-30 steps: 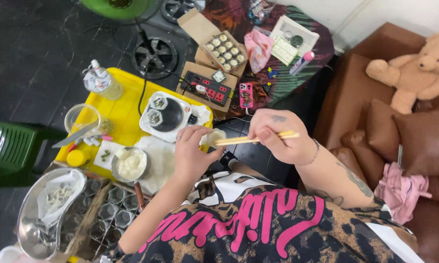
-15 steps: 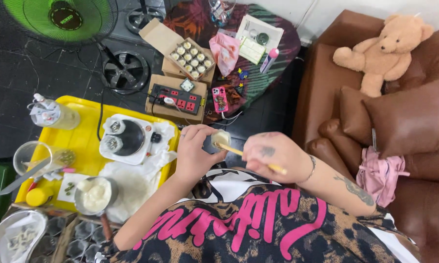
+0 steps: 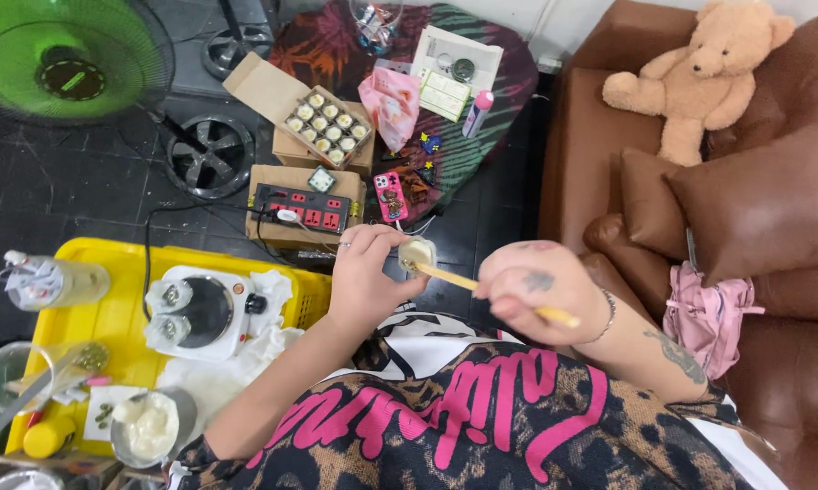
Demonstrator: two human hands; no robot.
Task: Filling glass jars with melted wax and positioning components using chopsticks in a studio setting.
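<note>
My left hand (image 3: 365,283) holds a small round container (image 3: 417,255) filled with pale cream, lifted in front of my chest. My right hand (image 3: 538,288) grips a thin wooden stick (image 3: 453,278) whose tip rests in the cream of that container. Below the left arm, a yellow tray (image 3: 124,312) carries a small white electric hot plate (image 3: 202,312) and a metal cup of pale cream (image 3: 147,426).
A cardboard box of several filled small containers (image 3: 325,122) sits on stacked boxes with a black power strip (image 3: 300,207) and a pink phone (image 3: 391,196). A green fan (image 3: 62,65) stands at top left. A brown sofa (image 3: 772,209) with a teddy bear (image 3: 710,65) is on the right.
The view has swung to the right and down. My hands stay together, with the stick still working at the small container; the stick now points down-right from it.
</note>
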